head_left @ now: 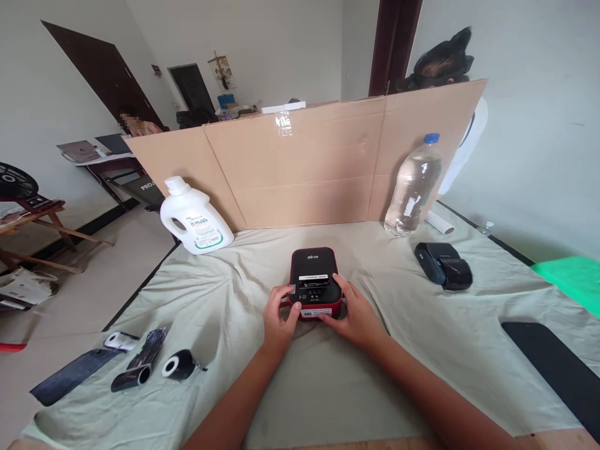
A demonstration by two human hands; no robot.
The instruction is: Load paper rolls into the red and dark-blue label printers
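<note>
A small black-and-red label printer (315,265) sits upright on the cloth in the middle of the table, with a white sticker on its front side. My left hand (277,312) grips its left front corner, thumb against the front. On the other side, my right hand (356,312) holds the right edge with its fingers, its thumb on the front sticker. A strip of dark material shows at the slot in the printer's top.
A cardboard sheet (300,175) stands behind, with a white detergent bottle (199,219) and a water bottle (415,187) before it. Rolls of labels (178,364) lie left. Right are another black device (443,265), a dark flat panel (553,369) and a cardboard tube (440,222).
</note>
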